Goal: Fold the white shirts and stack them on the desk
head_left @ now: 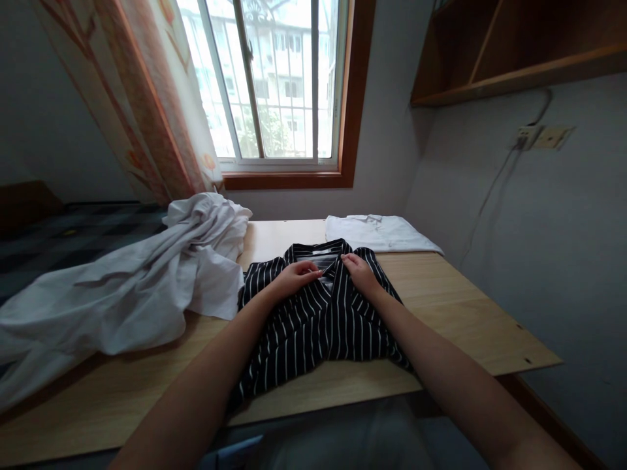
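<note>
A black shirt with white stripes (304,326) lies spread on the wooden board in front of me, its collar toward the window. My left hand (295,277) is at the left side of the neck opening, fingers pinched on the shirt's front edge. At the right side of the collar, my right hand (361,273) grips the cloth between thumb and fingers. The two hands are a short way apart, with the open neck between them. The shirt's lower part bunches near the board's front edge.
A crumpled white cloth (147,287) covers the board's left side. At the back right lies a folded white garment (382,233). The wooden board (455,294) ends near the right wall. A cable (484,205) hangs from a socket, below a wooden shelf (519,72).
</note>
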Tool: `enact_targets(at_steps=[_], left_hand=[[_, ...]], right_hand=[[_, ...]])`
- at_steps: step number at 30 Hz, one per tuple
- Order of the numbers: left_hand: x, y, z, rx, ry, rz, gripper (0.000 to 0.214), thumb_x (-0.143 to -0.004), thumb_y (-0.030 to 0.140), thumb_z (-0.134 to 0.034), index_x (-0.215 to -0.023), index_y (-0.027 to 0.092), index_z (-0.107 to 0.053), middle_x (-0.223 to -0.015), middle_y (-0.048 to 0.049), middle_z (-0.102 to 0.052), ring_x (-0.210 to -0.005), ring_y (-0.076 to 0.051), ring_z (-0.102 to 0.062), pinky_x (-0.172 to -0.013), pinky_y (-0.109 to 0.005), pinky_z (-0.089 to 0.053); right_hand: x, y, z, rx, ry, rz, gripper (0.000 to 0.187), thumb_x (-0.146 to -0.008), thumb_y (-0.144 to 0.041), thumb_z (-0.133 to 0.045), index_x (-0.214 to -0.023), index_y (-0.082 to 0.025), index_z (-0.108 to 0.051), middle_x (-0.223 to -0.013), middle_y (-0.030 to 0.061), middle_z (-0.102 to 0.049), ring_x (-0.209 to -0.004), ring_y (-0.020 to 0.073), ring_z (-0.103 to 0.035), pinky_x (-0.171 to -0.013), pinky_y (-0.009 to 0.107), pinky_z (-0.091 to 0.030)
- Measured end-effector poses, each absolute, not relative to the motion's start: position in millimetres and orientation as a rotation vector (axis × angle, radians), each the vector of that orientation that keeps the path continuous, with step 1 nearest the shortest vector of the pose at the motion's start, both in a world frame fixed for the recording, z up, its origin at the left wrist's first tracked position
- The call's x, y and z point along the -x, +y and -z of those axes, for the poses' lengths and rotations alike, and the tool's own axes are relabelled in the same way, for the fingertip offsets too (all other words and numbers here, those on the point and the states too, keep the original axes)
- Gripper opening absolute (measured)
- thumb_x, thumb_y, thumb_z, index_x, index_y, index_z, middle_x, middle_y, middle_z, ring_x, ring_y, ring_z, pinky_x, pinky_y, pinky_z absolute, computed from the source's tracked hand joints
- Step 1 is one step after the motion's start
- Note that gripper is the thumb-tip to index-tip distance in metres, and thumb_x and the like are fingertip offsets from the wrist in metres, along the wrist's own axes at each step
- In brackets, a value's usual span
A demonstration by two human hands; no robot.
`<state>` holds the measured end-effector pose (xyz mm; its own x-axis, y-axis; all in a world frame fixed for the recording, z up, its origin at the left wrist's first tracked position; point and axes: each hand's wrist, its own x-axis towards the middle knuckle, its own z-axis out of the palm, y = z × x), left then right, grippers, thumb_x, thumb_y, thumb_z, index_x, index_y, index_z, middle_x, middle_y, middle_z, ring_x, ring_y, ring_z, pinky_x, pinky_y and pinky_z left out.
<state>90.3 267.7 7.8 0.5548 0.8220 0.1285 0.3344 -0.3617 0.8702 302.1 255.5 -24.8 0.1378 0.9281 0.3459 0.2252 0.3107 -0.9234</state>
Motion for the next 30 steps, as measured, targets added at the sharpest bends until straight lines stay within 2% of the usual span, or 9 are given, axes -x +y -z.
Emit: enact_targets(at_steps=[3,6,8,10,12,16,19,25,30], left_hand=[[-87.5,262.1,-17.2,-2.102,0.823,-0.622,0.027,-0.082,0.047,-0.063,-0.084,0.02,-0.068,-0.086,-0.0033,-0.065,-0.082,-0.018,-0.059,-0.081,-0.035,-0.048],[-92.9,250.4,-26.7,-2.375,0.797,-0.75,0.016,-0.086,0.034,-0.061,-0.091,0.023,-0.072,-0.111,-0.0068,-0.064,-0.109,-0.024,-0.056,-0.104,-0.045,-0.04],[-101.0,240.1,-31.0,-2.452,0.75,-0.814,0.016,-0.089,0.028,-0.056,-0.095,0.023,-0.071,-0.12,-0.0071,-0.062,-0.116,-0.024,-0.054,-0.108,-0.047,-0.037],[-110.2,229.9,-32.2,-2.412,0.682,-0.781,0.018,-0.093,0.027,-0.052,-0.101,0.022,-0.067,-0.115,-0.0068,-0.065,-0.109,-0.022,-0.058,-0.102,-0.043,-0.042],[-118.0,222.6,-29.8,-2.338,0.66,-0.724,0.019,-0.094,0.029,-0.05,-0.106,0.02,-0.062,-0.1,-0.0052,-0.067,-0.093,-0.019,-0.06,-0.09,-0.038,-0.048],[-124.1,222.4,-17.8,-2.222,0.734,-0.668,0.02,-0.093,0.033,-0.05,-0.106,0.019,-0.054,-0.074,0.0023,-0.055,-0.069,-0.014,-0.051,-0.072,-0.032,-0.046],[-122.1,230.9,-11.2,-2.101,0.752,-0.641,0.02,-0.092,0.035,-0.05,-0.105,0.02,-0.051,-0.075,0.003,-0.052,-0.07,-0.014,-0.049,-0.073,-0.032,-0.045],[-115.6,244.3,-13.5,-1.972,0.655,-0.526,0.017,-0.091,0.036,-0.052,-0.098,0.021,-0.057,-0.09,-0.0006,-0.057,-0.086,-0.017,-0.052,-0.089,-0.035,-0.042],[-115.8,248.3,-10.3,-1.837,0.618,-0.466,0.02,-0.086,0.037,-0.061,-0.097,0.022,-0.054,-0.082,0.002,-0.053,-0.079,-0.015,-0.049,-0.081,-0.032,-0.042]], right_hand=[[-305.1,256.4,23.8,1.184,-1.342,-0.669,0.037,-0.081,-0.058,-0.047,-0.07,-0.023,-0.054,-0.068,-0.0006,-0.057,-0.072,0.0199,-0.054,-0.076,0.033,-0.044],[-307.0,257.2,23.0,1.217,-1.292,-0.594,0.036,-0.084,-0.056,-0.043,-0.075,-0.024,-0.055,-0.075,0.0018,-0.062,-0.08,0.0219,-0.058,-0.082,0.035,-0.045],[-309.4,258.1,23.2,1.25,-1.248,-0.544,0.034,-0.085,-0.055,-0.041,-0.078,-0.024,-0.055,-0.078,0.0028,-0.062,-0.081,0.0222,-0.058,-0.083,0.036,-0.045],[-312.1,259.0,23.9,1.279,-1.224,-0.52,0.033,-0.087,-0.054,-0.038,-0.077,-0.025,-0.052,-0.075,0.0024,-0.06,-0.077,0.0219,-0.057,-0.081,0.037,-0.046],[-314.1,259.5,24.4,1.295,-1.22,-0.522,0.034,-0.088,-0.055,-0.036,-0.075,-0.026,-0.048,-0.07,0.0016,-0.058,-0.072,0.0215,-0.055,-0.078,0.037,-0.046],[-313.4,258.4,23.8,1.293,-1.2,-0.483,0.032,-0.087,-0.054,-0.037,-0.074,-0.026,-0.047,-0.074,0.0021,-0.058,-0.074,0.0212,-0.055,-0.078,0.036,-0.046],[-311.5,256.7,23.1,1.294,-1.138,-0.467,0.032,-0.086,-0.053,-0.037,-0.076,-0.025,-0.048,-0.078,0.0031,-0.06,-0.079,0.0214,-0.055,-0.081,0.036,-0.045],[-312.7,254.7,24.5,1.309,-1.035,-0.408,0.033,-0.086,-0.053,-0.035,-0.077,-0.025,-0.049,-0.08,0.0046,-0.06,-0.086,0.0228,-0.055,-0.083,0.036,-0.044],[-312.4,255.0,25.6,1.308,-1.015,-0.416,0.034,-0.084,-0.054,-0.036,-0.079,-0.024,-0.05,-0.08,0.0042,-0.06,-0.082,0.022,-0.054,-0.082,0.035,-0.043]])
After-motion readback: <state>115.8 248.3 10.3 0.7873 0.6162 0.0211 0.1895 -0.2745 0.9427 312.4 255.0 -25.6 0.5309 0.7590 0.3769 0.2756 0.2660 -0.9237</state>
